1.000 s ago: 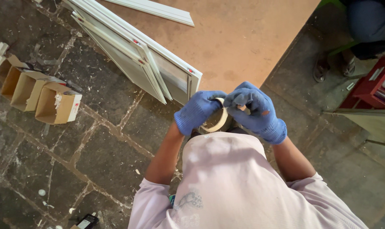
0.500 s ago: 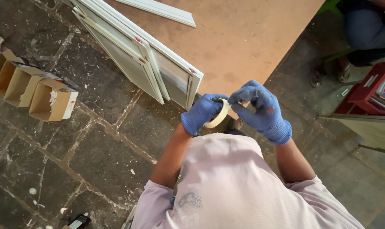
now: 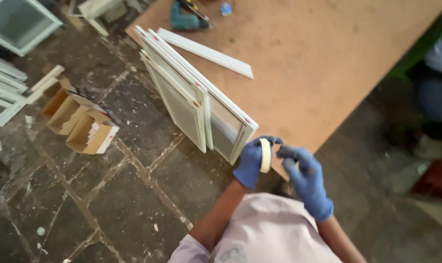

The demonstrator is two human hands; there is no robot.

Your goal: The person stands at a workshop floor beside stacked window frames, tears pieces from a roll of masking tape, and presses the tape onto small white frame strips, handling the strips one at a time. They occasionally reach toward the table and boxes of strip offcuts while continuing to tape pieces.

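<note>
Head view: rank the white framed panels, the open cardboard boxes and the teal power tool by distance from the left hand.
1. White framed panels, leaning at the table edge just above the left hand.
2. Open cardboard boxes, on the floor at left.
3. Teal power tool, on the table's far end.

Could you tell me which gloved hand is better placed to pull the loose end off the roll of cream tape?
Probably the right hand: it is free, fingertips beside the cream tape roll, which the left hand grips.
</note>
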